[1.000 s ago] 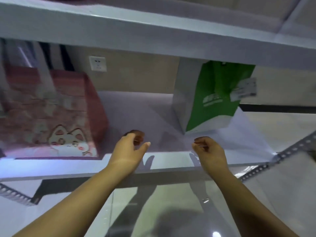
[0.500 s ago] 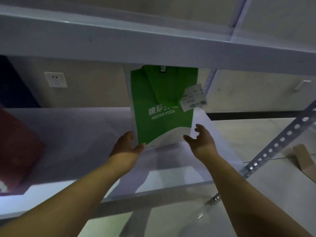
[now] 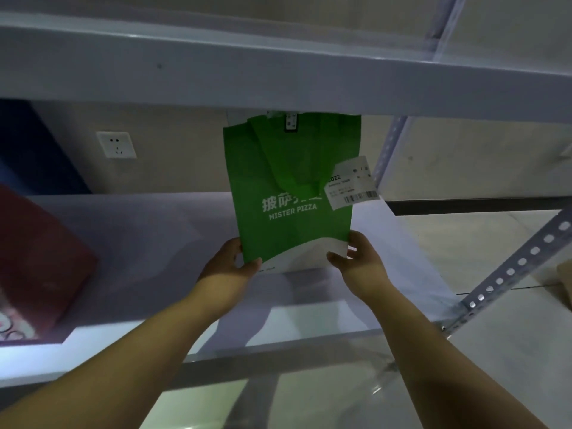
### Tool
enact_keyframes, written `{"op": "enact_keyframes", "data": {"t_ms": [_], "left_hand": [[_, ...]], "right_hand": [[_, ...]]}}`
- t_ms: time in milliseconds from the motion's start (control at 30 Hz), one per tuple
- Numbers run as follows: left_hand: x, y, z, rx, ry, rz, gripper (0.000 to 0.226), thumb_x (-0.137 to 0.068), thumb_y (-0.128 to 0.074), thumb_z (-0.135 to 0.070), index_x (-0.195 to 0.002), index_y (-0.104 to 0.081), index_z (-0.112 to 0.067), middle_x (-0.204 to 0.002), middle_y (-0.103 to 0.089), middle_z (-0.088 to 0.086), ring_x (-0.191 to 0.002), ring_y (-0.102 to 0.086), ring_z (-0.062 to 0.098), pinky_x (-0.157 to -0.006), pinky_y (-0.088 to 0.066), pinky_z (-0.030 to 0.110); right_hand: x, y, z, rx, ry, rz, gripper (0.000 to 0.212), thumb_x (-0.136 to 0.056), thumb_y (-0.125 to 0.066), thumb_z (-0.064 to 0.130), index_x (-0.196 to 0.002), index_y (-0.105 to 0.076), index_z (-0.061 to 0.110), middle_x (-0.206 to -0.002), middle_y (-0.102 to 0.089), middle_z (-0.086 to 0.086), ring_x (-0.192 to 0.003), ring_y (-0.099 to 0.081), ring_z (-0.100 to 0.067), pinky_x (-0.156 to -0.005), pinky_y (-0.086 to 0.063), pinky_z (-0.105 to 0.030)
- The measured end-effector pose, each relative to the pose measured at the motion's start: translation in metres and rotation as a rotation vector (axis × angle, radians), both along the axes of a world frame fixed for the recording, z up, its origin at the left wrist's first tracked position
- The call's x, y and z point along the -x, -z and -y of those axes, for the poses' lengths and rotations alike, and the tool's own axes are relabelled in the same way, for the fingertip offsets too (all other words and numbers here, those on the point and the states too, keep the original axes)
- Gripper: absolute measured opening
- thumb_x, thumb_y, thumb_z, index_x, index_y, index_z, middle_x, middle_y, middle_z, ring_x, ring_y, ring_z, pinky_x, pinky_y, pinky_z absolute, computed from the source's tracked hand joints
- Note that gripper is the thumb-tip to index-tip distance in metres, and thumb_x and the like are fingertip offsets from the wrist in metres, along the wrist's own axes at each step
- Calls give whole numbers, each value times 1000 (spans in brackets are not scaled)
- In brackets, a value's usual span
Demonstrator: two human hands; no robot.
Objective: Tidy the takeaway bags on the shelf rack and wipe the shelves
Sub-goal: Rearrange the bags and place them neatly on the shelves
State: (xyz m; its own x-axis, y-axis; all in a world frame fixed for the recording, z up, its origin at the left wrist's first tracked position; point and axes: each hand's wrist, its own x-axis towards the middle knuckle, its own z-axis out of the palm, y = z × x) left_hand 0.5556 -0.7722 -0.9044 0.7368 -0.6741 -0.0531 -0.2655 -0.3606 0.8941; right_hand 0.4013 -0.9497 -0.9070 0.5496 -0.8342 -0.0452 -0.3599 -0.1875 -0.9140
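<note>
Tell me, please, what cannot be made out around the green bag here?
Head view:
- green bag, top: hidden behind the upper shelf.
- receipt, print: too small and blurred.
- red bag: cut off by the left edge.

A: Background?
B: Beige wall with 1 white socket plate on it, left of centre, 2 slots over 3. Dark blue panel further left, too blurred to tell what it is.
A: Lower down?
B: Black skirting strip along the wall base at right. Pale glossy floor with tile seams. 1 brown cardboard piece at the right edge, cut off by the frame.
</note>
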Motion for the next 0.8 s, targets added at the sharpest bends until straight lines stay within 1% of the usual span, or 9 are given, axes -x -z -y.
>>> {"op": "enact_keyframes", "data": {"t_ms": [33, 100, 167, 233, 333, 467, 633, 733, 800], "left_hand": [[1, -1, -6, 22, -12, -12, 41, -90, -58, -29, -130, -45, -30, -131, -51, -7, -104, -44, 10, -82, -34, 27], [2, -3, -21, 56, -33, -21, 40, -90, -59, -27, -128, -47, -28, -130, -52, -4, -110, -47, 14, -84, -35, 28], [2, -4, -38, 85, -47, -35, 38, -89, -60, -23, -126, -48, -23, -128, -54, 0, -118, -48, 20, -88, -38, 30], [2, -5, -58, 114, -55, -58, 38, -89, -61, -18, -124, -48, -19, -123, -58, 1, -120, -50, 22, -94, -41, 35], [3, -4, -90, 127, -86, -45, 36, -88, -61, -16, -119, -43, -17, -119, -59, 0, -116, -53, 18, -99, -43, 42], [4, -2, -131, 149, -148, -33, 33, -87, -62, -15, -113, -42, -19, -114, -59, -3, -109, -57, 13, -93, -44, 32], [-5, -6, -166, 152, -203, -5, 32, -86, -64, -17, -112, -46, -24, -103, -61, -18, -99, -58, 0, -81, -40, 14], [-13, -10, -179, 133, -226, 1, 32, -87, -64, -19, -111, -46, -26, -101, -60, -19, -98, -58, 2, -86, -41, 20], [-17, -10, -186, 135, -230, -12, 32, -87, -63, -18, -113, -46, -25, -104, -62, -13, -101, -57, 6, -89, -40, 22]], "right_hand": [[3, 1, -8, -9, -5, 21, 37, -85, -65, 14, -113, -47, 31, -101, -60, 10, -88, -60, -9, -64, -48, -13], [8, 1, -25, -20, -26, 34, 38, -85, -65, 14, -115, -47, 31, -94, -58, 19, -83, -57, 0, -52, -44, -8], [11, 0, -44, -26, -61, 28, 40, -86, -64, 16, -121, -47, 27, -97, -58, 18, -88, -58, -5, -61, -44, -9], [13, -2, -64, -47, -85, 34, 44, -87, -64, 16, -127, -47, 22, -108, -59, 10, -99, -58, -13, -75, -47, -19], [13, -3, -94, -60, -124, 48, 43, -88, -62, 15, -129, -49, 21, -118, -61, 4, -107, -58, -17, -88, -48, -32], [8, -4, -128, -96, -162, 75, 39, -88, -61, 13, -124, -54, 23, -115, -62, 6, -109, -57, -18, -92, -50, -46], [-9, -5, -157, -89, -201, 73, 40, -87, -61, 16, -125, -54, 27, -115, -63, 7, -107, -59, -15, -84, -54, -37], [-19, -3, -171, -82, -210, 62, 39, -87, -62, 18, -123, -54, 31, -112, -63, 10, -104, -59, -10, -63, -47, -14], [-23, -2, -178, -87, -213, 59, 38, -87, -62, 18, -123, -54, 30, -110, -62, 12, -103, -58, -8, -55, -44, -8]]}}
